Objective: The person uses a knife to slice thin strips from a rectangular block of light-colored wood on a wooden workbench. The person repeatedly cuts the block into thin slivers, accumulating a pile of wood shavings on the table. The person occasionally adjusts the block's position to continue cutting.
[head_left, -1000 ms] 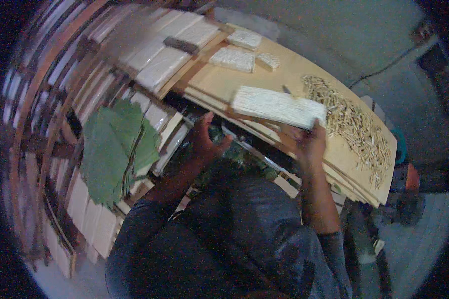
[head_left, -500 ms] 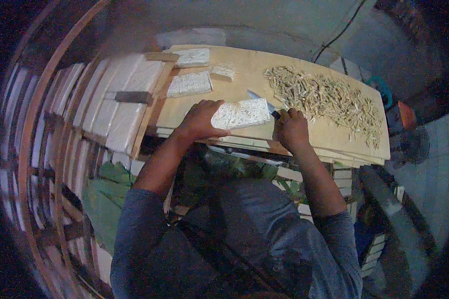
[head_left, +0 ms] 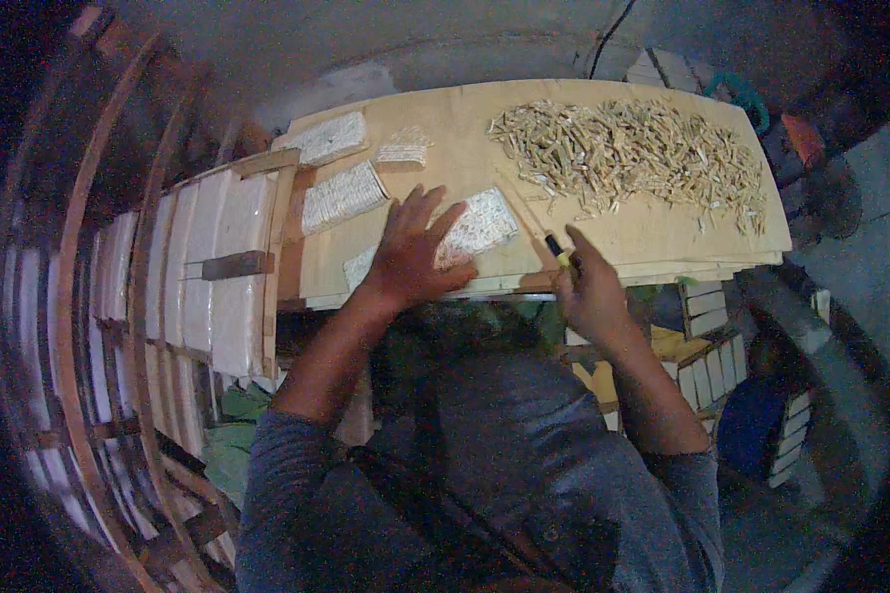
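My left hand (head_left: 415,247) lies with spread fingers over a rough white slab (head_left: 483,222) near the front edge of the wooden board (head_left: 663,242). Part of the slab is hidden under the hand, and another white piece (head_left: 359,267) shows on the hand's left; I cannot tell whether they are one. My right hand (head_left: 595,301) is closed around the black and yellow handle of a knife (head_left: 554,245). Its thin blade points away from me, just right of the slab. Farther left lie two similar slabs (head_left: 344,196) and a small bundle of pale strips (head_left: 402,151).
A wide heap of short, pale stick-like pieces (head_left: 633,153) covers the board's far right. On the left stands a wooden frame with wrapped white blocks (head_left: 242,217), beside tall curved wooden bars (head_left: 94,198). Beneath the board's right end are stacked white blocks (head_left: 707,306).
My left hand has gone from gripping the slab's left end to lying spread over it. The slab now rests flatter on the board. The knife has turned and drawn away from the slab's edge.
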Demonstrator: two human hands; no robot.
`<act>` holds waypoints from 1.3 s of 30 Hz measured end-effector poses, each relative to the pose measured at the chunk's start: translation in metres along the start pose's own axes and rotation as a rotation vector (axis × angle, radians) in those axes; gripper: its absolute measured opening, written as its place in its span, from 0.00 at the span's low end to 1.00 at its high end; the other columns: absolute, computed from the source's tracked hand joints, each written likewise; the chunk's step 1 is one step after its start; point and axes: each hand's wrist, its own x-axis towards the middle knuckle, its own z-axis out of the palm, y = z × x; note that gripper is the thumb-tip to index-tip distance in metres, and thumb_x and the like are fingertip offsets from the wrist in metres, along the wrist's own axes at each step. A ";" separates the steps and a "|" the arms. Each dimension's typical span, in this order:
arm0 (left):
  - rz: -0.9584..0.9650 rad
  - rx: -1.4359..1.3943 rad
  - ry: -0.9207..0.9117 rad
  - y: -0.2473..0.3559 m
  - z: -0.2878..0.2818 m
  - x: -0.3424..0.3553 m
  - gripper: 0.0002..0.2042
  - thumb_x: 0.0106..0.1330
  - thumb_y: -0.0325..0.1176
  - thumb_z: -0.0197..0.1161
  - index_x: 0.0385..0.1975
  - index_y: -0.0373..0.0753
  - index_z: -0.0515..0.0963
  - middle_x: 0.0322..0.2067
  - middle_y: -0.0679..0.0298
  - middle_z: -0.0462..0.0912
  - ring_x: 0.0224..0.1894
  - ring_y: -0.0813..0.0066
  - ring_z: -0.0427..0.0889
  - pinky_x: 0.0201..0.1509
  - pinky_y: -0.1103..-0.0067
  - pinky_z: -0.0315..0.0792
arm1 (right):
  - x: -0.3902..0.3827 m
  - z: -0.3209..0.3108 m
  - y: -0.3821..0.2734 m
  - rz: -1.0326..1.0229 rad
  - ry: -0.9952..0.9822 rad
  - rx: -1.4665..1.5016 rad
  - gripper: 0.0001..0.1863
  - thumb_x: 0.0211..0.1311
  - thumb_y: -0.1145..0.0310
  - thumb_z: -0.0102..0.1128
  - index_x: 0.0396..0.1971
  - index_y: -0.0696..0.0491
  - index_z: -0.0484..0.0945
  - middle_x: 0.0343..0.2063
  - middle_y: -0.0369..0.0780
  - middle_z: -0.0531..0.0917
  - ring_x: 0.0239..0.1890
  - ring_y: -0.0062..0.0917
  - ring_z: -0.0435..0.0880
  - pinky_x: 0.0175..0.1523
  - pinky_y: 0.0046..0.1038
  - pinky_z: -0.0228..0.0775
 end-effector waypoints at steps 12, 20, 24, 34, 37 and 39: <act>0.156 -0.044 -0.119 0.007 0.029 0.042 0.26 0.61 0.43 0.74 0.60 0.45 0.80 0.58 0.53 0.78 0.60 0.48 0.77 0.64 0.57 0.74 | -0.022 0.024 -0.015 0.063 -0.203 -0.107 0.41 0.62 0.79 0.61 0.76 0.45 0.63 0.46 0.52 0.79 0.38 0.52 0.85 0.40 0.48 0.81; 0.224 -0.061 -0.050 0.007 0.033 0.047 0.23 0.58 0.40 0.73 0.54 0.42 0.82 0.54 0.56 0.77 0.53 0.50 0.77 0.55 0.58 0.76 | -0.029 0.012 -0.025 0.104 -0.261 0.003 0.42 0.64 0.77 0.61 0.79 0.44 0.59 0.49 0.53 0.78 0.45 0.54 0.83 0.47 0.48 0.79; 0.175 -0.048 -0.079 0.009 0.038 0.044 0.23 0.58 0.40 0.73 0.54 0.43 0.82 0.54 0.56 0.77 0.54 0.48 0.76 0.55 0.57 0.76 | -0.031 0.005 -0.030 0.134 -0.295 0.027 0.44 0.64 0.76 0.61 0.80 0.42 0.56 0.49 0.52 0.77 0.45 0.54 0.83 0.47 0.49 0.79; 0.185 -0.009 -0.105 0.013 0.039 0.043 0.23 0.58 0.40 0.73 0.54 0.42 0.82 0.55 0.52 0.77 0.56 0.45 0.76 0.59 0.55 0.74 | -0.003 0.018 -0.024 0.146 -0.348 -0.010 0.45 0.61 0.78 0.61 0.80 0.45 0.57 0.48 0.54 0.78 0.40 0.55 0.85 0.44 0.51 0.79; 0.195 0.023 -0.109 0.016 0.036 0.045 0.22 0.59 0.40 0.73 0.54 0.42 0.82 0.53 0.52 0.78 0.56 0.46 0.76 0.60 0.56 0.74 | 0.008 0.025 -0.018 0.037 -0.275 0.033 0.44 0.62 0.77 0.61 0.79 0.46 0.58 0.47 0.54 0.79 0.41 0.56 0.85 0.44 0.51 0.80; 0.188 0.037 -0.094 0.019 0.034 0.047 0.22 0.59 0.39 0.73 0.53 0.41 0.83 0.52 0.52 0.79 0.56 0.47 0.76 0.60 0.57 0.74 | 0.014 0.027 -0.017 0.094 -0.355 -0.027 0.37 0.70 0.65 0.58 0.77 0.52 0.58 0.48 0.58 0.80 0.44 0.58 0.85 0.48 0.53 0.80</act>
